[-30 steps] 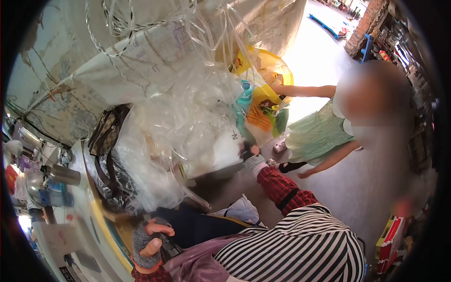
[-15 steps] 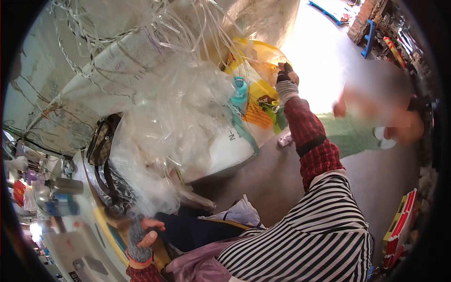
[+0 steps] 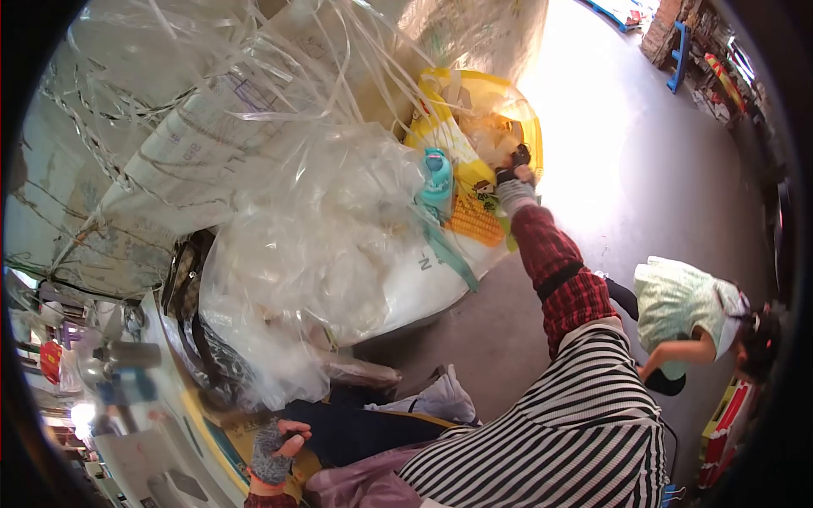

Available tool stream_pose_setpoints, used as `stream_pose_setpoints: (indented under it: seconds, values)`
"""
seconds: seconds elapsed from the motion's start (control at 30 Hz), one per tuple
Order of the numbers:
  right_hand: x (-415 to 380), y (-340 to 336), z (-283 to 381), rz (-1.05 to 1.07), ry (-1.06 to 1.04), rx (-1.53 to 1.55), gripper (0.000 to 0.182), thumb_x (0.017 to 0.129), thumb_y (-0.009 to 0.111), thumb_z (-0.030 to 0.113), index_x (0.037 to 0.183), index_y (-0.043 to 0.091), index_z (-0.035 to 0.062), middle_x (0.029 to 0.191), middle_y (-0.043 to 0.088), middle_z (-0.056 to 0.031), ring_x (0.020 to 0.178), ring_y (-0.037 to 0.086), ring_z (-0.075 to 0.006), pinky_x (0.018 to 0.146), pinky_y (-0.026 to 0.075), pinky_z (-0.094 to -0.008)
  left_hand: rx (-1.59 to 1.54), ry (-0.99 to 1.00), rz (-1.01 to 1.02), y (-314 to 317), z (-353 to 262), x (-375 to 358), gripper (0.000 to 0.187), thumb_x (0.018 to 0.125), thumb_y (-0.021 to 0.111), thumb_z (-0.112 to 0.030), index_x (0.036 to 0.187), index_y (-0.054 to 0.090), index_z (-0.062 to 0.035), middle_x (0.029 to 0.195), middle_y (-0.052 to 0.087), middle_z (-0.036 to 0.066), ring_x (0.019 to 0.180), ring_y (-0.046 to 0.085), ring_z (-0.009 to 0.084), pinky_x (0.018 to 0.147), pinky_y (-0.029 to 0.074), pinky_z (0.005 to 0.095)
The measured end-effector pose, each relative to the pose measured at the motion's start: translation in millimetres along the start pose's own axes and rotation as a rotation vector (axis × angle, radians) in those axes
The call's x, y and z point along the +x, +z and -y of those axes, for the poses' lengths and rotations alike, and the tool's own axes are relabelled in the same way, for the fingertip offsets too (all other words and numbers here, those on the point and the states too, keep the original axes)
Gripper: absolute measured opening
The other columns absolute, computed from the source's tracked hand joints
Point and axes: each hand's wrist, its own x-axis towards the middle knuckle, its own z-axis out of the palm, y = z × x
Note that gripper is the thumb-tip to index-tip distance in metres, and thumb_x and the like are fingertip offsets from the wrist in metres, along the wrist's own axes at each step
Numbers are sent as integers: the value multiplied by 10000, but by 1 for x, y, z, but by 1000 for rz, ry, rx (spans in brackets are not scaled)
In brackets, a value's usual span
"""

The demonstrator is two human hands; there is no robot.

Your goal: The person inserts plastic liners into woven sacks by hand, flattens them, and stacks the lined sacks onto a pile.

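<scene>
My right hand (image 3: 517, 172), in a grey fingerless glove, reaches to the mouth of a yellow plastic bag (image 3: 440, 89) with a corn picture on it. Its fingers are curled at the bag's near edge. Crumpled clear plastic shows inside the bag. A teal bottle-shaped thing (image 3: 437, 176) with a teal strap lies against the bag's left side. Low on the left, my left hand (image 3: 279, 449), also gloved, is held near my lap with its fingers loosely bent and apart, nothing visible in them. Beyond it spreads a large heap of clear plastic film (image 3: 313, 212).
White plastic strips (image 3: 339, 51) hang over the heap. A brown patterned bag (image 3: 182, 275) lies at its left. On the right, a child in a pale green dress (image 3: 673, 296) is close to my right arm. A red and yellow box (image 3: 724, 432) stands at the lower right.
My right hand has moved slightly down, and the yellow bag's mouth looks wider. The child has moved lower, close beside my arm. My left hand has shifted a little right and down in view.
</scene>
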Motion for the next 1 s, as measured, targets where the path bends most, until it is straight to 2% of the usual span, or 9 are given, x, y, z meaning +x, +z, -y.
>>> stream_pose_setpoints:
  seconds: [0.07,0.13,0.27,0.4,0.47,0.53,0.7,0.83,1.0]
  values:
    - [6,3,-10,-656,252,717,544,739,631,283,1214,489,58,926,632,-147,871,598,-299,765,453,-343,97,-76,-11,3,-1,2,276,855,580,-184,1017,580,40,900,625,111,832,607,171,763,483,280]
    - [20,-7,-23,-758,150,686,571,717,656,280,1217,490,59,1003,624,-167,914,597,-311,801,461,-342,141,-80,-25,4,-2,5,265,855,582,-177,1015,582,35,893,628,106,828,606,161,759,480,268]
    - [44,-12,-22,-113,298,395,482,767,614,358,1163,539,96,1039,625,-164,976,601,-262,806,478,-346,222,-122,-27,7,8,14,229,852,596,-143,1008,587,24,874,634,93,818,601,137,743,475,241]
    - [135,66,-58,4,276,107,409,800,570,391,1107,583,121,1040,636,-113,964,609,-258,804,482,-339,285,-77,16,12,24,13,200,849,602,-113,998,593,21,870,634,86,810,597,126,728,474,234]
    - [148,53,-55,87,599,157,367,813,553,395,1071,613,140,1035,646,-75,934,619,-255,803,479,-339,384,-171,45,10,26,10,189,848,607,-110,988,598,17,865,634,77,818,596,123,724,473,235]
    - [87,7,-54,-397,436,844,432,818,557,433,1105,607,115,1020,654,-87,924,620,-215,819,464,-317,363,-161,32,4,32,8,186,848,606,-114,985,601,12,866,633,75,822,596,124,726,471,235]
    - [74,-35,-56,-588,251,1681,693,672,725,372,1249,492,67,1167,566,-133,1096,514,-232,944,395,-336,247,-153,-39,3,21,4,222,798,655,-131,984,623,-14,864,627,67,819,594,135,734,473,254]
    - [108,-28,-90,-411,90,1052,885,448,796,453,1202,501,96,1327,401,-134,1257,313,-280,1089,235,-345,227,-102,-48,6,17,4,222,804,647,-128,979,619,5,859,631,74,831,601,140,727,477,254]
    - [72,-89,-86,-155,71,745,788,450,782,433,1137,538,135,1251,462,-115,1197,376,-286,1051,288,-338,216,-148,-57,3,27,3,225,806,644,-147,972,621,3,864,635,73,814,598,138,696,477,255]
